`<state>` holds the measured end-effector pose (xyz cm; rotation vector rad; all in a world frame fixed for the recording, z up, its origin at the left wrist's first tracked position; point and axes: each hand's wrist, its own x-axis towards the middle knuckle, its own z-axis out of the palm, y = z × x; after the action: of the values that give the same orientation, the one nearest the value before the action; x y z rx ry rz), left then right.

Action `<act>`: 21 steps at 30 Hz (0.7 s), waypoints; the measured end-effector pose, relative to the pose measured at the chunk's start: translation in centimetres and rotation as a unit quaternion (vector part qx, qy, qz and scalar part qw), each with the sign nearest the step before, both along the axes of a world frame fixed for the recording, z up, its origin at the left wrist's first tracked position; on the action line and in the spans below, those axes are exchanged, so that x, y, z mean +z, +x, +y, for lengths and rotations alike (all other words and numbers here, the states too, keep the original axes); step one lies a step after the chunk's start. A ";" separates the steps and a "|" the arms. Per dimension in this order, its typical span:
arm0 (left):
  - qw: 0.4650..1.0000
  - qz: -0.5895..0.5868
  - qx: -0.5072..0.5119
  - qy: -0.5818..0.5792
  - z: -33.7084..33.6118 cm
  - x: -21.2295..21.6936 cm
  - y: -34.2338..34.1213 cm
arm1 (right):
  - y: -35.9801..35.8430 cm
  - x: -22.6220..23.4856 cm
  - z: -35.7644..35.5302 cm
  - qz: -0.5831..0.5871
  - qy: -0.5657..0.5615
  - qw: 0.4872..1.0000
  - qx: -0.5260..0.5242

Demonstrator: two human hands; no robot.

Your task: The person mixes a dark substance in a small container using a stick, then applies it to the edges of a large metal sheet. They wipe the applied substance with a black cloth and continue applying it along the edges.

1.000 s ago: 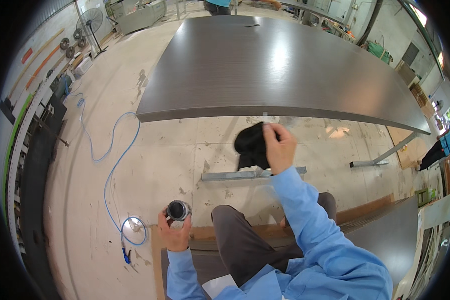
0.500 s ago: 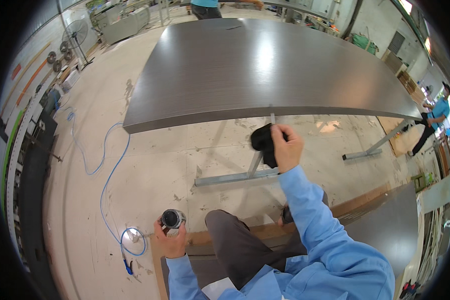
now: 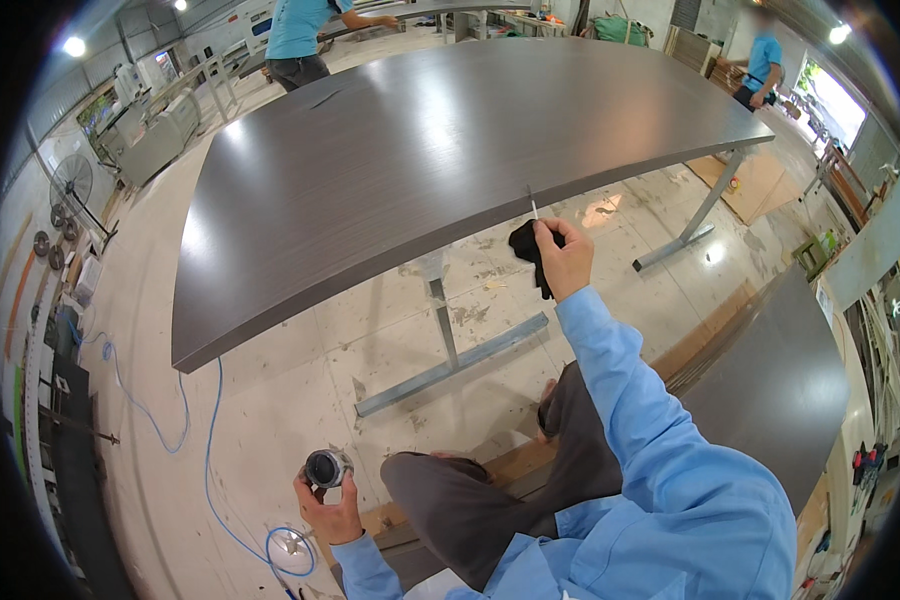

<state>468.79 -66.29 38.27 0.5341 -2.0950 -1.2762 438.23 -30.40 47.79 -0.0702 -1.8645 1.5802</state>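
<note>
In my right hand (image 3: pixel 568 265) a thin pale tool with a dark tip (image 3: pixel 534 208) is pinched, together with a crumpled black cloth (image 3: pixel 526 243) that hangs below the fingers. The tool's tip reaches the near edge of a large dark wood-grain panel (image 3: pixel 450 130), which lies flat on metal legs. Whether the tip is a brush or a blade is too small to tell. Low on the left, my left hand (image 3: pixel 332 515) is wrapped round a small open jar (image 3: pixel 328 467) with dark contents, held away from the panel.
Metal legs (image 3: pixel 455 365) with floor bars stand under the panel. A blue hose (image 3: pixel 210 470) curls over the floor at left. One co-worker (image 3: pixel 298 30) bends at the panel's far left, another (image 3: pixel 764 65) stands at far right. Dark boards (image 3: pixel 770 390) lie stacked beside me.
My view has turned to the right. My right hand has brought the tool's tip up along the panel's near edge. The jar stays in my left hand.
</note>
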 end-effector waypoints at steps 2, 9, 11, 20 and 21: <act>1.000 -0.004 -0.007 -0.013 0.7 0.3 -0.7 | -0.3 -0.1 0.8 -0.012 0.055 0.996 0.070; 0.999 0.016 -0.032 -0.026 4.0 1.9 -2.8 | -0.3 -1.9 0.9 0.025 0.051 0.997 0.059; 0.999 0.002 -0.027 -0.041 4.9 2.4 -3.0 | -0.4 -1.7 1.8 0.054 0.065 0.993 0.080; 0.996 -0.024 -0.051 -0.067 8.3 3.7 -4.4 | -3.1 -0.4 10.8 0.030 0.019 0.997 -0.071; 0.995 -0.029 -0.056 -0.072 8.8 3.8 -4.8 | -3.3 -0.7 11.3 0.009 0.041 0.999 0.006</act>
<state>463.99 -57.51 42.04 0.3985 -2.2724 -1.1710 434.93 -19.12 47.05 -0.0081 -1.9167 1.5041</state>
